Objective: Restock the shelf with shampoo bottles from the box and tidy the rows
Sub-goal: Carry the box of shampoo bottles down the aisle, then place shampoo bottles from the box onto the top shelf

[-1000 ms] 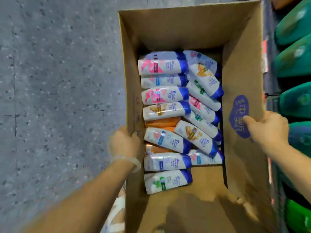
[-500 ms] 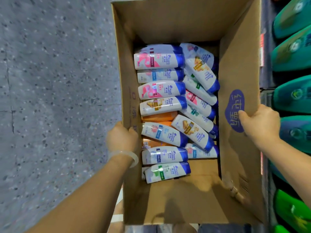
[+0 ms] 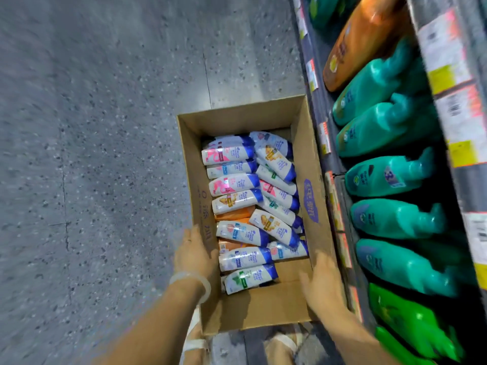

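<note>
An open cardboard box (image 3: 238, 117) stands low by the floor next to the shelf. Inside lie several white shampoo bottles (image 3: 236, 202) with blue caps, on their sides in two rough rows, with orange bottles (image 3: 232, 214) between them. My left hand (image 3: 194, 255), a pale bangle on its wrist, lies against the outside of the box's left wall. My right hand (image 3: 322, 283) holds the right wall near the closest corner. Both hands are blurred.
To the right runs the shelf (image 3: 328, 154) with price tags along its edge. Large teal and green bottles (image 3: 390, 175) and one orange bottle (image 3: 355, 43) lie on it. Grey speckled floor (image 3: 105, 154) spreads to the left. My sandalled feet (image 3: 282, 343) show below the box.
The box has dropped away from the camera toward the floor beside the shelf. Both hands slid along its side walls toward the near end. More of the shelf is now in view.
</note>
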Demonstrator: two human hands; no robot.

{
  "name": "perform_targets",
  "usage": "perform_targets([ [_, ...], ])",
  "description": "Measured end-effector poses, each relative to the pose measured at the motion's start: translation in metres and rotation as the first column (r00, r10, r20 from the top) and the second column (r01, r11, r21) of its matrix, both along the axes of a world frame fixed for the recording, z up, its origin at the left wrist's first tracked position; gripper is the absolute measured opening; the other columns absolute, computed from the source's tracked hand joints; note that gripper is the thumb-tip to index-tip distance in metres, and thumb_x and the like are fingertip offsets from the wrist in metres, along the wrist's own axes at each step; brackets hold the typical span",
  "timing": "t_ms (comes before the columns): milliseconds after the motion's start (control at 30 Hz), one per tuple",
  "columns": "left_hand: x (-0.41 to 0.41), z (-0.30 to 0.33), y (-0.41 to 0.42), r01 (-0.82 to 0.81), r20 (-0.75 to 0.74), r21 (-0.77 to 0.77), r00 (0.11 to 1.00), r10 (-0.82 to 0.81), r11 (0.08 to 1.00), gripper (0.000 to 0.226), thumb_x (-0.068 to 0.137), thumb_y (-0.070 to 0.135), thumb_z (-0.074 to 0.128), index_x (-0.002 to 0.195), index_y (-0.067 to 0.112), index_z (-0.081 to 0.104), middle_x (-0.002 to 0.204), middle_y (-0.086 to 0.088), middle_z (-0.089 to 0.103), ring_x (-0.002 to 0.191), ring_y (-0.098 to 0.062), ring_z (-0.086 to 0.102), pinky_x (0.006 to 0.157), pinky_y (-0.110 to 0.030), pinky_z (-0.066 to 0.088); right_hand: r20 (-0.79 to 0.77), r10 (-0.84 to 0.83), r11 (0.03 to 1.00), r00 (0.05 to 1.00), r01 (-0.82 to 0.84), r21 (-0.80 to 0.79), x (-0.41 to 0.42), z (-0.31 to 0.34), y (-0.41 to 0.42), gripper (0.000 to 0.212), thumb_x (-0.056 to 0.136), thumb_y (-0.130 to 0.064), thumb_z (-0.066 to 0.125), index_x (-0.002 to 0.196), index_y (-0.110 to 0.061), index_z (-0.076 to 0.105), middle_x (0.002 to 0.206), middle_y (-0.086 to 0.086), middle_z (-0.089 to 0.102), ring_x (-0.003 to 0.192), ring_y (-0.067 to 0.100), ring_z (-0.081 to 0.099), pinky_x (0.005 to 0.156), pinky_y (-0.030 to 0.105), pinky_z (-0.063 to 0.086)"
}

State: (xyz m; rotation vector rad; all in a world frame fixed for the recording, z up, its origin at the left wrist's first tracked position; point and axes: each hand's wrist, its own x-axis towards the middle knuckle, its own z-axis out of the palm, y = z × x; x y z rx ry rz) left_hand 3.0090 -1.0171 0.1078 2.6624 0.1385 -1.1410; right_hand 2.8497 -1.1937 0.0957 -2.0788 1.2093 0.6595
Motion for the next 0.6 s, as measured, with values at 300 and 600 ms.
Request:
perform_targets([
  [300,0.039,0.055,-0.020,0.099,-0.047,-0.102,0.993,-0.104,0.990,0.027,0.087,0.028,0.055,0.113,0.026,0.050,0.122,0.000,0.058,0.108,-0.021,0.056,0.095,-0.032,0.046,-0.244,-0.064,0.993,0.968,0.086,0.083,0.012,0.049,0.014,0.055,0.092,-0.032,0.051,0.139,-0.013,0.031,0.140,0.007,0.042,0.130,0.021,0.040,0.109,0.031,0.032],
  [600,0.140,0.054,-0.012,0.698,-0.191,-0.093,0.688,-0.700,0.711,0.053,0.085,0.023,0.053,0.136,0.017,0.036,0.136,-0.010,0.044,0.120,-0.028,0.048,0.100,-0.035,0.042,-0.276,-0.659,0.722,0.700,0.692,0.033,0.079,0.034,0.072,0.042,0.082,-0.009,0.066,0.119,0.007,0.052,0.118,0.029,0.058,0.110,0.040,0.054,0.094,0.040,0.041],
])
